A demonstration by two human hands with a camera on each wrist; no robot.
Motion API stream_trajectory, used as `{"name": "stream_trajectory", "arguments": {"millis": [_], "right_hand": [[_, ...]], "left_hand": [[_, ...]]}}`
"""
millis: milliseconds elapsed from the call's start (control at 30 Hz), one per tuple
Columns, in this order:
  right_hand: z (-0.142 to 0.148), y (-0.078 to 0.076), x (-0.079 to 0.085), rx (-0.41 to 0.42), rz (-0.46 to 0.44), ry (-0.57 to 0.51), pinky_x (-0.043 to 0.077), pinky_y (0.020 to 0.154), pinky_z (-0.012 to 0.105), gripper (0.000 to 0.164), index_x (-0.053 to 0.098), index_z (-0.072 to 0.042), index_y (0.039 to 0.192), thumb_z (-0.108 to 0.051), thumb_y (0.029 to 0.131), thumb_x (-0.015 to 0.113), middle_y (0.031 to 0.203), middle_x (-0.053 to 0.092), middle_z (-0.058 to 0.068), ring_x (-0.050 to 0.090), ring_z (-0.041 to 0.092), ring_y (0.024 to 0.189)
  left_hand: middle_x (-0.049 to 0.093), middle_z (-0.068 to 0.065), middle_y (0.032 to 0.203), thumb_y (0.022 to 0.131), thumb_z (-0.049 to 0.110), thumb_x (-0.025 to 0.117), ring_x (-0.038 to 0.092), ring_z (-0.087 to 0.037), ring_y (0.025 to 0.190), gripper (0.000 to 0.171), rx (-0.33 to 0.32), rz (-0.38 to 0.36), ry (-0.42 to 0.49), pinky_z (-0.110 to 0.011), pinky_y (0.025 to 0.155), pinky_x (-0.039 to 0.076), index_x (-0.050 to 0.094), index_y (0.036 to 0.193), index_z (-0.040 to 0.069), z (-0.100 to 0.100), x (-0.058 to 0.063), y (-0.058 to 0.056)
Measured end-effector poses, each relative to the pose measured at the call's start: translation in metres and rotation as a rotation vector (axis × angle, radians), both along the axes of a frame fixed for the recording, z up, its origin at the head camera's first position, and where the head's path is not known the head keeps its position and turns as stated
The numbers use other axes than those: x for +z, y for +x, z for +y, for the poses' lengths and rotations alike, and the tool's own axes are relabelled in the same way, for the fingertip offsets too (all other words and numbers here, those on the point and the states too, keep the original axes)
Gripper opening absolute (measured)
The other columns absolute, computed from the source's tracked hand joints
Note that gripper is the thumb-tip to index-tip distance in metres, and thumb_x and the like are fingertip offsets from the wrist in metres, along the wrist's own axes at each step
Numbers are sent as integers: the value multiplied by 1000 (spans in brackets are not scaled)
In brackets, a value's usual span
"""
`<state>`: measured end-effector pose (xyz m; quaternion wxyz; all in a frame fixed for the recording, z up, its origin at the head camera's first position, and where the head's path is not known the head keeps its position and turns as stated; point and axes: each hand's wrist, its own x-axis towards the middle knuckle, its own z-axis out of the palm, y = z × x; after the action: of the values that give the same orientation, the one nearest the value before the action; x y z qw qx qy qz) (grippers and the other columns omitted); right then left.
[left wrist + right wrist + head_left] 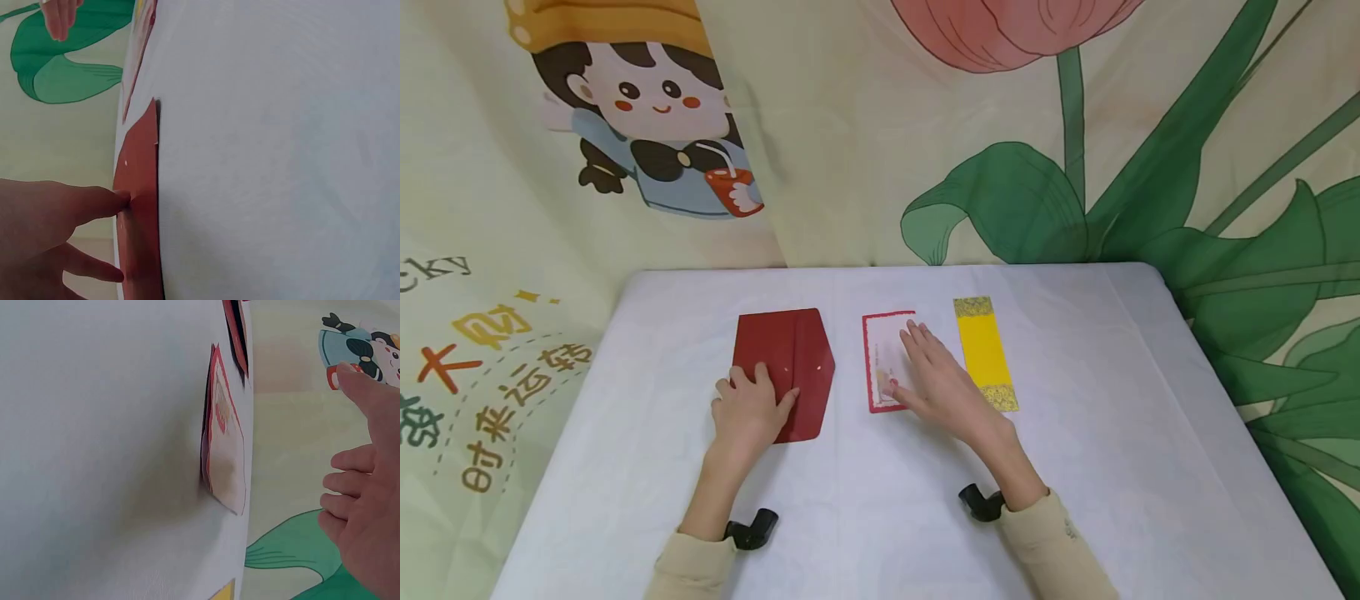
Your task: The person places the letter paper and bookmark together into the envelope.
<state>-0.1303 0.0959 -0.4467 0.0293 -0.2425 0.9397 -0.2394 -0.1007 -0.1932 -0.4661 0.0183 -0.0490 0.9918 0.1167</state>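
Observation:
A dark red envelope point(805, 358) with a pointed flap lies flat on the left part of the white table. The fingertips of my left hand point(748, 417) rest on its surface, fingers spread, as the left wrist view also shows with the red envelope point(140, 231) under the thumb tip. Right of the envelope is a white card point(880, 342) with a red border and a small printed picture. Over its right half is my right hand point(943, 383), fingers extended; the right wrist view shows this hand point(369, 487) raised above the card point(228, 462), holding nothing.
A yellow strip point(983, 346) with patterned gold ends lies right of the card, partly behind the right hand. The white-covered table point(1097, 467) meets a printed cloth backdrop point(842, 167) along its far edge. Black wrist devices point(752, 530) sit at both wrists.

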Motion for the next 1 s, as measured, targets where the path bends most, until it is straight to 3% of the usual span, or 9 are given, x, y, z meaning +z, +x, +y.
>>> {"name": "stream_trajectory", "arguments": {"millis": [467,1000], "right_hand": [[-36,-3,-6,120,-56,22,26,126,40,82,29,-4,161,-44,100,65,171,24,10,22,26,159],[-94,-10,-19,234,-140,161,31,124,39,73,32,-10,161,-43,103,60,171,23,5,21,22,159]], "left_hand": [[48,-42,111,94,29,68,50,-57,105,55,33,20,3,-62,75,56,50,116,-18,5,1,2],[51,-42,115,93,30,69,51,-58,106,60,28,8,2,-65,78,58,51,124,-18,4,4,1]]}}
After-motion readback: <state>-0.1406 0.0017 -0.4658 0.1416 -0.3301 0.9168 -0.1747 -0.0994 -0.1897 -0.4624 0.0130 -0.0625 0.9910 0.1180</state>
